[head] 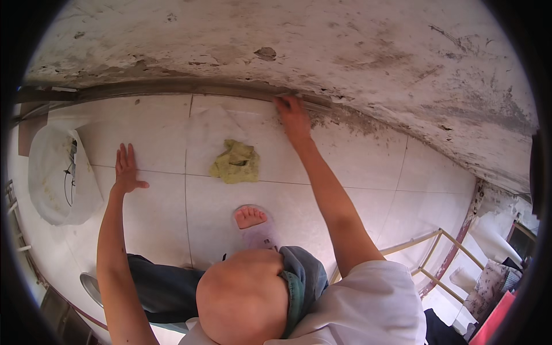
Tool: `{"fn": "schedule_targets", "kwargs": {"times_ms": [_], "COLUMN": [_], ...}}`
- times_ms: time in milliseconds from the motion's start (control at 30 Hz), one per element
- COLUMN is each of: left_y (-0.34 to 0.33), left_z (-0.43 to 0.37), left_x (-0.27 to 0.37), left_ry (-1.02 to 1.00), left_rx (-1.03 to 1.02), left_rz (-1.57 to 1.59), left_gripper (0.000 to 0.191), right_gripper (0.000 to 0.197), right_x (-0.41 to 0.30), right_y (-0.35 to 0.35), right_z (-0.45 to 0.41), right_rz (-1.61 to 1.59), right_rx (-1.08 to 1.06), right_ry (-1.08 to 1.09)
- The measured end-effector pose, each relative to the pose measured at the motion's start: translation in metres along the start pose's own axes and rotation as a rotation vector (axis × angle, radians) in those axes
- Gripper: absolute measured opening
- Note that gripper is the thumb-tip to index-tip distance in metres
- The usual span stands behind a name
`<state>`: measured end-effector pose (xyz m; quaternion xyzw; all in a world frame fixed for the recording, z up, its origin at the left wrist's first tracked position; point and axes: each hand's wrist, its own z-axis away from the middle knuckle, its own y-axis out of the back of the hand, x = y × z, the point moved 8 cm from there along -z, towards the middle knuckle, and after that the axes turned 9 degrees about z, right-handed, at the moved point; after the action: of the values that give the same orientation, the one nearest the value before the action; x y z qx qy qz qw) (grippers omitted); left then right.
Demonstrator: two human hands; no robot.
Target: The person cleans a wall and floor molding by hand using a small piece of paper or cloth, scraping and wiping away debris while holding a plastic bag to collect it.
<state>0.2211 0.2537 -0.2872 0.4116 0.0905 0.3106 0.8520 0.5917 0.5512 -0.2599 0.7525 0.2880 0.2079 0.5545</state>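
Observation:
My left hand (126, 172) rests palm down on the pale tiled floor (159, 207), fingers apart, holding nothing. My right hand (294, 118) reaches to the foot of the wall, its fingertips at the baseboard (233, 91); something thin and pale may be under the fingers, but I cannot tell what. Dark grime and crumbs (340, 123) lie along the wall's foot just right of that hand. A crumpled yellow-green cloth (236, 163) lies on the tiles between my hands. My foot in a clear sandal (251, 217) is planted below the cloth.
A translucent plastic bin (56, 181) with dark wiry things inside is left of my left hand. The stained, peeling wall (302, 47) runs across the top. At the lower right are a light metal frame (431, 254) and piled fabrics (491, 284). A round metal rim (89, 286) shows at lower left.

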Motion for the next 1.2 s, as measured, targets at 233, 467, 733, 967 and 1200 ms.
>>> {"fn": "schedule_targets", "kwargs": {"times_ms": [233,467,733,967,1200], "left_y": [-0.002,-0.006,-0.013,0.002,0.001], "left_z": [-0.004,-0.01,-0.016,-0.002,-0.001], "left_x": [-0.002,0.007,-0.008,0.006,0.005], "left_ry": [0.009,-0.028,-0.058,0.091,0.097], "left_rx": [0.012,0.023,0.032,-0.123,-0.126], "left_rz": [-0.003,0.026,0.016,0.033,0.033], "left_gripper": [0.139,0.138,0.14,0.139,0.138], "right_gripper": [0.038,0.036,0.021,0.022,0.027], "right_x": [0.071,0.15,0.009,-0.121,-0.211], "right_y": [0.028,0.036,0.071,0.024,-0.007], "right_z": [0.029,0.063,0.012,-0.065,-0.114], "right_rz": [0.156,0.379,-0.328,-0.608,-0.321], "right_rx": [0.012,-0.207,-0.134,-0.098,0.026], "right_ry": [-0.024,-0.329,-0.362,-0.03,0.197]}}
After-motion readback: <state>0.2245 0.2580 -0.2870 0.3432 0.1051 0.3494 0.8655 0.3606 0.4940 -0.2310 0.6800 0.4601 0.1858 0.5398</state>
